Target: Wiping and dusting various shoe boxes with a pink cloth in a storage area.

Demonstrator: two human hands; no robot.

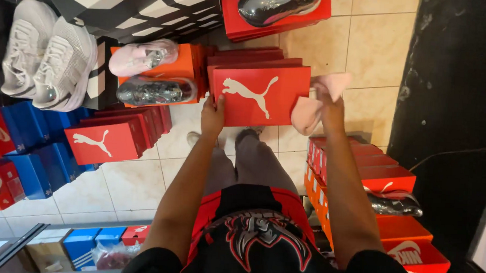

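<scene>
I hold a red shoe box (258, 94) with a white leaping-cat logo out in front of me, over a stack of similar red boxes (252, 58). My left hand (213, 114) grips its left edge. My right hand (326, 102) is at the box's right edge and also clutches a pale pink cloth (309, 109). My legs and feet show below the box on the tiled floor.
Orange boxes (180, 65) at the left carry a pink shoe (142, 55) and a wrapped dark shoe (155, 90). White sneakers (50, 54) sit on black-and-white boxes. Red and blue boxes (109, 139) stack at left; orange and red boxes (386, 178) stack at right beside a black wall.
</scene>
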